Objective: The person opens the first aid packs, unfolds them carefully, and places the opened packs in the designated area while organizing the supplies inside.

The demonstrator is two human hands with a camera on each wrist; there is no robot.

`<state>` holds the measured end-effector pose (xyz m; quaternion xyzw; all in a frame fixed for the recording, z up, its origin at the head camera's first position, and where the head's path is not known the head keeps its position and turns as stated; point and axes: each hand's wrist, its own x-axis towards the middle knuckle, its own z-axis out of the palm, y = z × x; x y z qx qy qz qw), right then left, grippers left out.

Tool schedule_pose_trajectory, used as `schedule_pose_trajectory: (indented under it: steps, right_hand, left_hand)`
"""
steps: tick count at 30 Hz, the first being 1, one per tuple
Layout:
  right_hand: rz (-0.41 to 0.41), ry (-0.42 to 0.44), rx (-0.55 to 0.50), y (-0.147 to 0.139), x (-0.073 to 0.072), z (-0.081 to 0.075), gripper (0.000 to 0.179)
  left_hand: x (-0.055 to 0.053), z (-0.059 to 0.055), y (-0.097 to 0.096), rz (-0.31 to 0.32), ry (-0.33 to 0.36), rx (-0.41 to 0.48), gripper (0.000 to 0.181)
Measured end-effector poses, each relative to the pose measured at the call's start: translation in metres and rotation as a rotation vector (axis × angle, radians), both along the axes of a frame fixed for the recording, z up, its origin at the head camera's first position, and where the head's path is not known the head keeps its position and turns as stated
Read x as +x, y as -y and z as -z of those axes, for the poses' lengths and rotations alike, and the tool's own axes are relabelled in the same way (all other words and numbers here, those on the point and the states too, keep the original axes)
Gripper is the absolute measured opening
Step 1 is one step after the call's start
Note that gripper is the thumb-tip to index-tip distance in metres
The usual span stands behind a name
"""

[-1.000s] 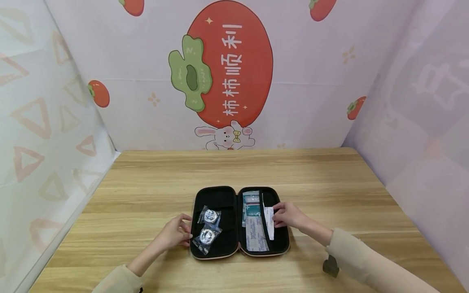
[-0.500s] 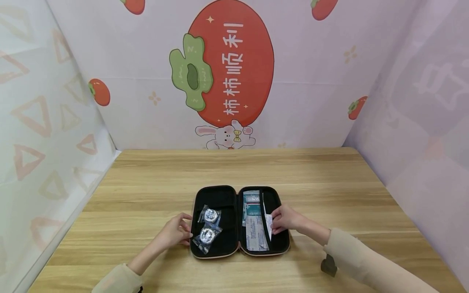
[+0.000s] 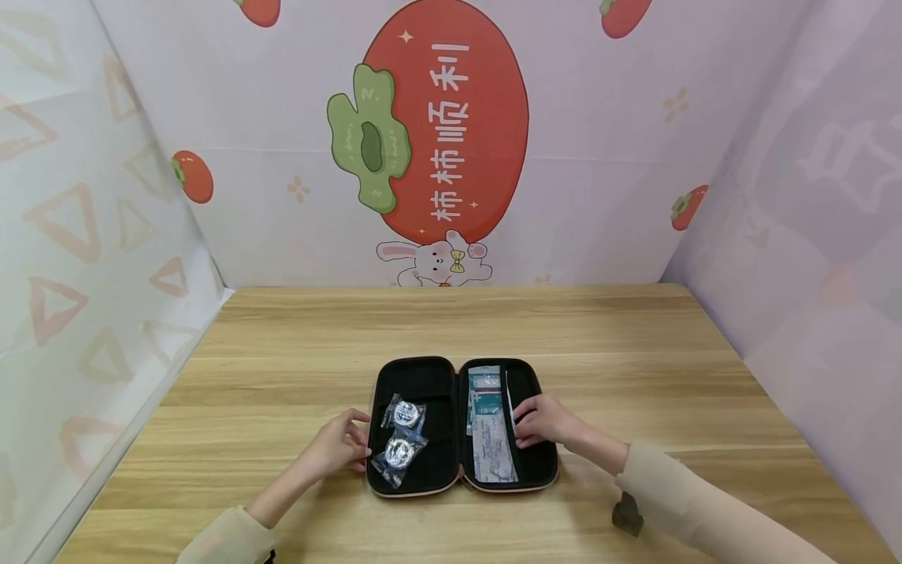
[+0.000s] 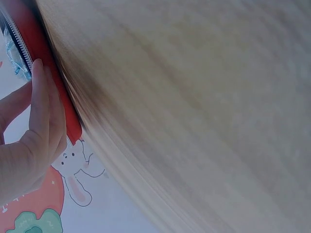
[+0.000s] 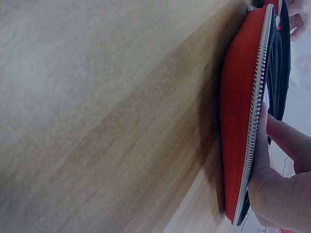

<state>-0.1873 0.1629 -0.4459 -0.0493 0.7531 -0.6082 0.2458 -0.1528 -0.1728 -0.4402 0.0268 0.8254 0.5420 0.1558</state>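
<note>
A small black-lined zip case (image 3: pixel 416 482) with a red shell lies unfolded on the wooden table. Two clear-wrapped rolls, upper (image 3: pixel 405 413) and lower (image 3: pixel 398 453), lie in its left half. Teal-and-white packets (image 3: pixel 493 446) sit in the right half behind a black-edged pocket. My left hand (image 3: pixel 338 446) rests its fingers against the case's left side; the left wrist view shows them along the red shell (image 4: pixel 65 104). My right hand (image 3: pixel 546 421) reaches into the right half, pinching a thin white packet (image 3: pixel 510 403) at the pocket edge. Its fingers hide most of that packet.
The wooden table (image 3: pixel 317 329) extends around the case. Behind it hangs a white backdrop (image 3: pixel 599 219) printed with persimmons and a rabbit. Patterned cloth walls stand at left (image 3: pixel 120 235) and right (image 3: pixel 796 274). A dark device (image 3: pixel 626 515) hangs under my right sleeve.
My right hand has moved left with the white packet, which has slid further behind the pocket edge, so less of it shows. My left hand stays at the case's left side.
</note>
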Motion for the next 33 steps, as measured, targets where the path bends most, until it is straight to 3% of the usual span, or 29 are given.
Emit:
schedule_pose_trajectory:
  steps: [14, 25, 33]
  right_hand:
    - [0.017, -0.048, 0.053, 0.004, 0.001, 0.001, 0.021]
    - [-0.086, -0.11, 0.045, -0.01, 0.001, -0.006, 0.025]
    - [-0.122, -0.212, 0.083, -0.021, 0.001, -0.014, 0.026]
  left_hand:
    - [0.0, -0.001, 0.0, 0.007, -0.011, 0.0, 0.046]
    - [0.001, 0.002, 0.001, 0.006, -0.014, 0.015, 0.046]
    - [0.0, 0.004, 0.002, 0.016, -0.022, 0.022, 0.045]
